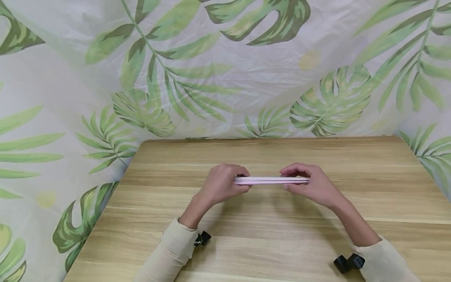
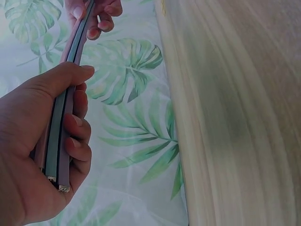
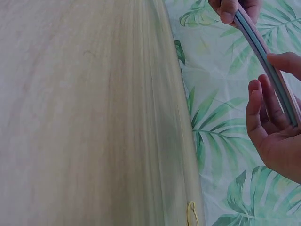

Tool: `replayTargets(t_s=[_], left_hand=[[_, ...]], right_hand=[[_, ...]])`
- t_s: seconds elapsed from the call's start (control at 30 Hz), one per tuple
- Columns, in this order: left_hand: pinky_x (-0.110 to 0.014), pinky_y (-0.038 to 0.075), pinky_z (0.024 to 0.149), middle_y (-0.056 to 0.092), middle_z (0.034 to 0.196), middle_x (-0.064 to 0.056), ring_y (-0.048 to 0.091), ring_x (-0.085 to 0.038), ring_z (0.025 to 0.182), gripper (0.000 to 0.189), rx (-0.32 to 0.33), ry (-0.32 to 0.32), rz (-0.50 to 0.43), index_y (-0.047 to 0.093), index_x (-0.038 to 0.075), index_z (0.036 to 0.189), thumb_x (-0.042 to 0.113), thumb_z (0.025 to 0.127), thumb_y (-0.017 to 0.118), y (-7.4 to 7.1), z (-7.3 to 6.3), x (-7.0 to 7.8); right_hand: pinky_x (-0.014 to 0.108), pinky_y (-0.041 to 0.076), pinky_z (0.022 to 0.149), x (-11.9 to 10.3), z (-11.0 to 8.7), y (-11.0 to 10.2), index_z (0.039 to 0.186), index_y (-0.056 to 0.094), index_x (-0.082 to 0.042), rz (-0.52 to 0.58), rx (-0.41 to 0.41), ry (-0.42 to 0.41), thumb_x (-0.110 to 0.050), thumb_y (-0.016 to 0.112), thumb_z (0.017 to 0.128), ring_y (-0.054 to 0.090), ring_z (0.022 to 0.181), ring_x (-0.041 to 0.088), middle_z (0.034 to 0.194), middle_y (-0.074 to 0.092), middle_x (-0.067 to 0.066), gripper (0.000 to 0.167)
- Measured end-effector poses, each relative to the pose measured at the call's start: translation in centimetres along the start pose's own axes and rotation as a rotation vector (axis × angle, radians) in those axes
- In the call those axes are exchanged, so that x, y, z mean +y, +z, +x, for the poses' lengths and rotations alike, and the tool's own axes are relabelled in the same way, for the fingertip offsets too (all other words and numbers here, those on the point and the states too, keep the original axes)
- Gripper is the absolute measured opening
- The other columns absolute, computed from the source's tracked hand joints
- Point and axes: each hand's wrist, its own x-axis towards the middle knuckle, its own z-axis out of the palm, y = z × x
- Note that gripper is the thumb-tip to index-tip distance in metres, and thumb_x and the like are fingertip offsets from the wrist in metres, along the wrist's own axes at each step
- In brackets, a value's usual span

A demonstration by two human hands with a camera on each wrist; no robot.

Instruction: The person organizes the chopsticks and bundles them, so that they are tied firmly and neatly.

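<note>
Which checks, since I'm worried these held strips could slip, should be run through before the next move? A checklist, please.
1. Left hand holding its end of the strips: ok, fingers curl round them.
2. Right hand on the other end: ok, its thumb lies on the strips.
3. Strips side by side: ok, in the left wrist view they run together.
4. Ends flush: cannot tell; they look stepped in the left wrist view, but the angle may cause that.
5. Yellow loop clear of the strips: ok, it is at the edge of the table.
6. Grip firm enough: cannot tell; pressure does not show.
</note>
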Motion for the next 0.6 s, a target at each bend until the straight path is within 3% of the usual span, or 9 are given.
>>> replayTargets(t_s=[0.17,0.37,0.5,0.6], left_hand=[[-0.023,0.040,0.056,0.069,0.073,0.014,0.051,-0.002,0.060,0.007,0.013,-0.007,-0.028,0.080,0.024,0.088,0.023,0.085,0.087,-0.3,0.0,-0.2],[-0.022,0.041,0.056,0.071,0.075,0.013,0.052,-0.001,0.060,0.008,0.004,-0.004,-0.065,0.081,0.023,0.089,0.023,0.086,0.087,-0.4,0.1,-0.1],[-0.022,0.044,0.058,0.074,0.078,0.013,0.054,0.001,0.061,0.010,0.006,0.009,-0.084,0.081,0.023,0.090,0.023,0.085,0.090,-0.4,0.0,0.0],[-0.021,0.045,0.059,0.075,0.079,0.012,0.056,0.002,0.062,0.013,0.013,0.020,-0.083,0.080,0.023,0.089,0.023,0.084,0.092,-0.2,-0.1,0.1]], right_hand=[[0.018,0.056,0.093,0.3,-0.8,-0.2,0.141,0.065,-0.006,0.031,0.060,-0.058,-0.008,0.082,0.094,0.068,0.117,0.006,0.133,0.071,0.013,0.050],[0.010,0.043,0.108,0.7,-1.9,-0.3,0.165,0.037,-0.014,0.053,0.050,-0.113,-0.007,0.082,0.094,0.048,0.148,0.003,0.164,0.049,0.007,0.085],[0.009,0.038,0.113,0.9,-2.3,0.1,0.171,0.022,-0.013,0.134,0.031,-0.161,0.001,0.081,0.092,0.033,0.157,-0.002,0.176,0.030,0.011,0.100],[0.014,0.041,0.116,1.0,-2.3,0.6,0.172,0.015,-0.011,0.211,0.032,-0.227,0.011,0.078,0.089,0.030,0.160,-0.001,0.178,0.022,0.016,0.106]])
